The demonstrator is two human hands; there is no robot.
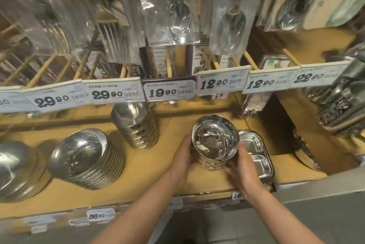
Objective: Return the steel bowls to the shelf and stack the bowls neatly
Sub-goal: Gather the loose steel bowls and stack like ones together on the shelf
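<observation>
A small stack of steel bowls (pixel 214 141) sits tilted over the wooden shelf (pixel 150 180), near the middle. My left hand (pixel 182 157) holds its left side, fingers curled round the lower bowls. My right hand (pixel 242 166) grips its right side, thumb on the top bowl's rim. To the left stand a taller stack of steel bowls (pixel 136 125), a tilted stack of wider bowls (pixel 87 153) and another bowl stack (pixel 13 168) at the left edge.
A divided steel tray (pixel 258 157) lies right beside the held stack. Price labels (pixel 169 90) line the upper shelf edge, with packaged spoons (pixel 179 18) and cutlery hanging above. Steel lunch boxes (pixel 335 105) fill the right side. The lower shelf edge carries price tags (pixel 96 215).
</observation>
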